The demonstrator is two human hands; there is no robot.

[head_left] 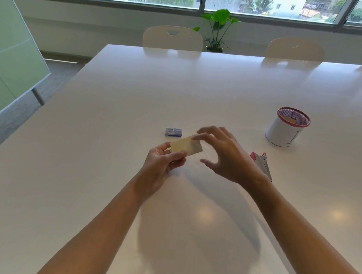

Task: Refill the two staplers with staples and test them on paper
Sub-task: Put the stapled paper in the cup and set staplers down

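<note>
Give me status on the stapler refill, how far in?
Can't confirm anything done. In hand: left hand holds a paper slip; right hand hovers open beside it. The staple box lies on the table; a stapler shows behind the right wrist. Whether it's refilled isn't visible.

A large handwritten "1" stands on the white paper wrapped round the mesh pen cup [286,128], far right on the surface. The small blue staple box [173,132] carries a barcode label, its print too small to read.
</note>
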